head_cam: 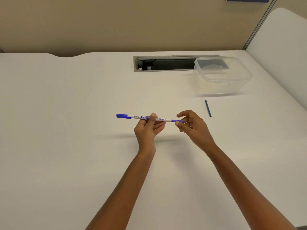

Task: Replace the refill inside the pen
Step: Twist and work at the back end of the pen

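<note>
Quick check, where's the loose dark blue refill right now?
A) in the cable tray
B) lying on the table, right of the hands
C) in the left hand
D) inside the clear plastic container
B: the refill lies bare on the table, between the right hand and the clear plastic container.

— How's the light?
— Bright, even and warm on the white surface [66, 130]. A soft, faint shadow lies just below the left hand [147, 128].
— Sharpness?
— The hand is crisp. Far beyond it the surface's edge bows from the wide lens, and the corners soften.
</note>
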Demonstrator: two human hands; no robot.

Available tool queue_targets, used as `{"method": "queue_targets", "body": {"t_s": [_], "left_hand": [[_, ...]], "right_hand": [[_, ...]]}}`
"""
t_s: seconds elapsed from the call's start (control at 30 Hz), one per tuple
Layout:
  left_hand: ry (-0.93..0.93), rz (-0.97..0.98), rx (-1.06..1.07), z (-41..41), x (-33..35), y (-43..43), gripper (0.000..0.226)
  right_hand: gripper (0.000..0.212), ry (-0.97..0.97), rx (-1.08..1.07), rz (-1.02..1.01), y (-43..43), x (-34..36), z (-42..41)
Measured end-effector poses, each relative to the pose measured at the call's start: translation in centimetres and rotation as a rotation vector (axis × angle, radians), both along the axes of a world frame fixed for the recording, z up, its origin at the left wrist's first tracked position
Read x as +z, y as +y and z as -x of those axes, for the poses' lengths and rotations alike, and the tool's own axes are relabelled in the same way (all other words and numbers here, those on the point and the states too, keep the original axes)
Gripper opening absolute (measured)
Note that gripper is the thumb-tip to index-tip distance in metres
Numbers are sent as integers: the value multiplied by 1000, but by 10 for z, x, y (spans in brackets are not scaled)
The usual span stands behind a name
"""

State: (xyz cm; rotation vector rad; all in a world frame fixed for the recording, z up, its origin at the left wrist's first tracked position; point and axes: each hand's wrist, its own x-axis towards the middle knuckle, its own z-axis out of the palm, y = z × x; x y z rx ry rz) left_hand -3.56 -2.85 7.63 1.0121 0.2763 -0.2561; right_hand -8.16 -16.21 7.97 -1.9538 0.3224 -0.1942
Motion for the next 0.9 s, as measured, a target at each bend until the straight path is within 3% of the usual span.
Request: {"method": "queue_targets", "body": {"t_s": [0.1, 0.3, 0.57, 0.73, 0.9], "left_hand": [[1, -3, 6, -1, -2, 2, 11], [0, -6, 6, -1, -3, 1, 12], [1, -12, 9, -1, -6, 0, 12], [9, -11, 17, -2, -8, 2, 13], [12, -3, 12, -4, -10, 3, 13]], "right_hand": [[20, -38, -25, 23, -1, 0, 1], [15, -35, -45, -48, -4, -4, 0], [38, 41, -144, -123, -7, -9, -1], [36, 66, -236, -196, -17, -13, -3], [23, 49, -398, 94, -32, -32, -7]]}}
